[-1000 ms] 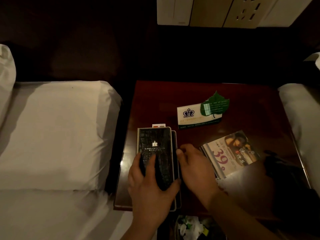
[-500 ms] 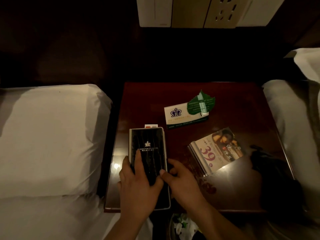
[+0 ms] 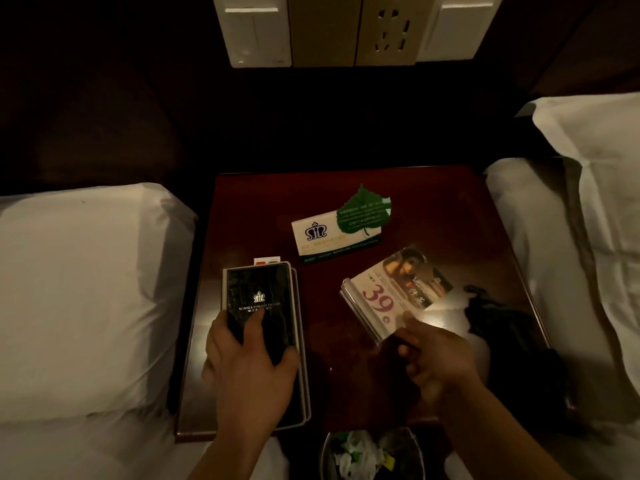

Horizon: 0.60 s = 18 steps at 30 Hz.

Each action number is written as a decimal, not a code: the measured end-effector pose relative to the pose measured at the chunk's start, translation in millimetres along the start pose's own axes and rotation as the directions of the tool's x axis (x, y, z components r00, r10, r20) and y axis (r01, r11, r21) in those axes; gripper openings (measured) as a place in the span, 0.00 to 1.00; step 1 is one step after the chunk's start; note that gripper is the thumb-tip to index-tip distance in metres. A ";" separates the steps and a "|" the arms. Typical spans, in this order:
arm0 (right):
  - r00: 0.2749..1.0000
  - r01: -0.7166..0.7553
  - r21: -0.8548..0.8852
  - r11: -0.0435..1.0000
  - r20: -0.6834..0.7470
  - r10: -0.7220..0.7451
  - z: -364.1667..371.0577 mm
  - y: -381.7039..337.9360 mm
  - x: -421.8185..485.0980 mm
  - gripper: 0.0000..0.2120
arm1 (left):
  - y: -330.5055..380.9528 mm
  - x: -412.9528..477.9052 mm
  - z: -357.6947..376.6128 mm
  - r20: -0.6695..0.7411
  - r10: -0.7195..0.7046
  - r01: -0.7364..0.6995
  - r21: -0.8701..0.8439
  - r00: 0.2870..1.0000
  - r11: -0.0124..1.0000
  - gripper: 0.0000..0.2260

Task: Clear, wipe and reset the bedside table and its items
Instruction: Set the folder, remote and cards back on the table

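On the dark red bedside table [image 3: 433,209] lies a black hotel folder [image 3: 263,292] near the left edge. My left hand [image 3: 249,365] rests on its near half, fingers spread over the cover. To its right stands a clear card stand printed "39" [image 3: 391,292]. My right hand [image 3: 440,358] pinches the stand's near corner, thumb on top and fingers curled below. Behind them sits a white tent card with a crown logo [image 3: 318,237] and a green leaf-shaped card [image 3: 363,213].
A small red-and-white card [image 3: 266,261] peeks out behind the folder. A black bundle [image 3: 502,330] lies on the table's right side. White pillows flank the table left [image 3: 86,289] and right [image 3: 571,244]. A waste bin [image 3: 370,455] with paper stands below; a switch panel [image 3: 346,29] is on the wall.
My right hand left the folder's right edge and moved right to the "39" card stand. My left hand stays on the folder. The view has shifted a little.
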State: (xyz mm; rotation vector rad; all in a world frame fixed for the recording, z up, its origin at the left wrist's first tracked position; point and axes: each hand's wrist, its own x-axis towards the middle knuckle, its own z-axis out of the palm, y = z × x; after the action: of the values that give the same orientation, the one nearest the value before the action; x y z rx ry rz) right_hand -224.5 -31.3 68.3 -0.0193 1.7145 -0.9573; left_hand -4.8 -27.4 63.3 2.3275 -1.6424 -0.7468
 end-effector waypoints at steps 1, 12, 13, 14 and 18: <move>1.000 0.014 0.021 1.000 0.013 -0.014 -1.9 -1.1 0.5 0.08 | 1.3 0.9 -0.9 -0.007 0.012 -0.012 0.003 1.000 1.000 0.29; 0.886 0.410 -0.010 0.912 0.242 -0.396 -6.3 -28.3 -16.0 0.08 | 65.7 38.3 -44.2 0.240 0.071 0.135 -0.741 0.968 0.658 0.08; 0.851 0.465 -0.061 0.883 0.307 -0.427 1.3 -35.9 -16.7 0.09 | 69.4 45.5 -49.7 0.245 0.085 0.140 -0.768 0.966 0.625 0.08; 0.817 0.515 -0.114 0.850 0.366 -0.446 8.9 -43.7 -17.3 0.10 | 71.6 51.8 -55.4 0.235 0.126 0.100 -0.758 0.964 0.645 0.08; 0.714 0.656 -0.254 0.711 0.515 -0.474 42.1 -74.9 -11.6 0.04 | 69.8 76.3 -73.8 0.258 0.248 0.017 -0.724 0.934 0.690 0.09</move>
State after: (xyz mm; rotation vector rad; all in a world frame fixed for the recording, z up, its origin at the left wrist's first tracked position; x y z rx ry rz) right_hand -218.7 -100.7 120.0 -1.0530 1.4857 -0.9132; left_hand -5.3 -132.5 134.6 1.5638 -1.2381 -1.5050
